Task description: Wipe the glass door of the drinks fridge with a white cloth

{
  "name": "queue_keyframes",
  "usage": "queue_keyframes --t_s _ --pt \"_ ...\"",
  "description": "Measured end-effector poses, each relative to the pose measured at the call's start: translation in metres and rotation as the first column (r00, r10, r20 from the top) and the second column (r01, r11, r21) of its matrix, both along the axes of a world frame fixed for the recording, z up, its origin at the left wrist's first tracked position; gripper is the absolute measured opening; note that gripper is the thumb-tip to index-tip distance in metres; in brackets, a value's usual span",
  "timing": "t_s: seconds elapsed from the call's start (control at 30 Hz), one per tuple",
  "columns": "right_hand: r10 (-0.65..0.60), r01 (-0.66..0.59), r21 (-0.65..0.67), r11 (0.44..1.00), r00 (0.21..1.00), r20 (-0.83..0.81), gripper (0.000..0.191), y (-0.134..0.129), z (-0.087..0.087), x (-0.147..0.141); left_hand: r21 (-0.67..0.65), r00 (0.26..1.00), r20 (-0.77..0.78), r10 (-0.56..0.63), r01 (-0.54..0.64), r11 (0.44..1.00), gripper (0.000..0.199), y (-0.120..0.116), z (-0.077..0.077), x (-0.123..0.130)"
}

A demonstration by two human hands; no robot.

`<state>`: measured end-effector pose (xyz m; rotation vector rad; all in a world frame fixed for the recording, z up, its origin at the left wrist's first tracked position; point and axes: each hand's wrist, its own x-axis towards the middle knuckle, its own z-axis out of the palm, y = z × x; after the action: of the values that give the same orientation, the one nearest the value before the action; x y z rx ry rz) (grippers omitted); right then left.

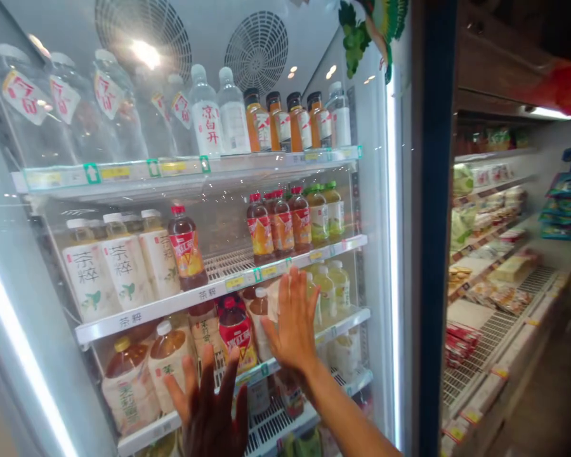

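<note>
My left hand (212,406) and my right hand (292,320) both press flat against the glass door (38,209) of a drinks cooler, with fingers spread and nothing in them. Just behind the glass near my left hand stands a red-capped bottle of dark drink (235,333), and a white-capped bottle of brown tea (259,327) is partly hidden by my right palm. Above them, a shelf edge (223,295) carries white-labelled tea bottles (124,266). The lowest shelf is mostly hidden by my left hand.
A dark blue door post (433,222) stands to the right of the cooler. Beyond it is an open chilled display (490,279) with packaged foods on wire shelves. Round fans (257,51) sit at the cooler's top back, and a walkway floor (547,393) runs along the display.
</note>
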<state>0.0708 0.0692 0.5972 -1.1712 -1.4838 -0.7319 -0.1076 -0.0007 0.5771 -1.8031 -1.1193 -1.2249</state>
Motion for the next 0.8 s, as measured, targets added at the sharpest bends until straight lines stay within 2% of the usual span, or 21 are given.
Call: queue_keyframes --t_s 0.03,0.13,0.17,0.2,0.23,0.33,0.37,0.4,0.43,0.53,0.57,0.6,0.63,0.67,0.77,0.8 --pt "0.009 -0.009 0.0 1.0 1.0 0.03 0.083 0.0 -0.012 0.01 0.003 1.0 0.007 -0.004 0.004 1.0 0.086 0.003 0.0 0.014" --pt "0.004 -0.003 -0.018 1.0 0.997 0.076 0.083 0.0 -0.064 0.044 0.007 0.998 -0.006 0.063 -0.063 0.998 0.087 0.011 -0.002 0.054" --pt "-0.008 0.01 -0.023 1.0 0.997 0.07 0.083 0.002 -0.072 0.059 0.005 0.996 -0.018 0.087 -0.087 0.996 0.088 0.013 -0.002 0.066" --pt "-0.01 0.012 -0.03 0.999 0.998 0.062 0.082 0.006 -0.071 0.076 0.005 0.995 -0.023 0.101 -0.1 0.995 0.089 0.016 -0.002 0.079" --pt "-0.013 0.014 -0.033 0.999 0.999 0.032 0.081 0.012 -0.06 0.095 0.003 0.994 -0.021 0.106 -0.106 0.994 0.09 0.018 -0.001 0.091" --pt "-0.005 0.004 -0.018 1.0 0.997 -0.073 0.077 0.03 -0.007 0.143 -0.009 0.995 -0.003 0.101 -0.101 0.995 0.093 0.027 0.0 0.128" --pt "0.009 -0.01 -0.009 1.0 0.997 -0.077 0.077 0.033 0.001 0.154 -0.013 0.995 0.001 0.103 -0.103 0.995 0.093 0.029 -0.001 0.138" --pt "0.033 -0.033 -0.007 0.999 0.998 -0.055 0.078 0.034 -0.001 0.161 -0.016 0.994 0.002 0.107 -0.107 0.994 0.093 0.032 -0.002 0.148" --pt "0.059 -0.059 -0.011 0.998 0.998 -0.014 0.079 0.032 -0.013 0.166 -0.02 0.994 0.002 0.111 -0.111 0.994 0.093 0.035 -0.004 0.156" --pt "0.106 -0.103 -0.027 0.994 0.986 0.131 0.085 0.024 -0.081 0.176 -0.024 0.991 -0.001 0.131 -0.131 0.991 0.092 0.041 -0.012 0.17" --pt "0.087 -0.087 -0.001 0.996 0.987 0.132 0.084 0.024 -0.097 0.181 -0.02 0.99 -0.006 0.14 -0.14 0.99 0.091 0.043 -0.014 0.173" --pt "0.075 -0.076 0.003 0.997 0.991 0.115 0.083 0.026 -0.103 0.188 -0.014 0.989 -0.013 0.149 -0.149 0.989 0.091 0.044 -0.015 0.175" --pt "0.059 -0.06 0.014 0.998 0.996 0.074 0.081 0.03 -0.097 0.198 -0.011 0.987 -0.019 0.158 -0.158 0.987 0.09 0.046 -0.016 0.176" --pt "0.044 -0.045 0.016 0.999 0.999 0.022 0.08 0.036 -0.081 0.208 -0.009 0.986 -0.021 0.164 -0.164 0.986 0.089 0.046 -0.015 0.178" --pt "0.005 -0.004 0.011 1.0 0.993 -0.117 0.077 0.054 -0.02 0.233 -0.02 0.989 -0.013 0.15 -0.15 0.989 0.083 0.046 -0.011 0.185" --pt "0.003 -0.001 0.014 1.0 0.991 -0.13 0.077 0.057 -0.012 0.236 -0.024 0.99 -0.008 0.143 -0.143 0.989 0.081 0.045 -0.01 0.187"
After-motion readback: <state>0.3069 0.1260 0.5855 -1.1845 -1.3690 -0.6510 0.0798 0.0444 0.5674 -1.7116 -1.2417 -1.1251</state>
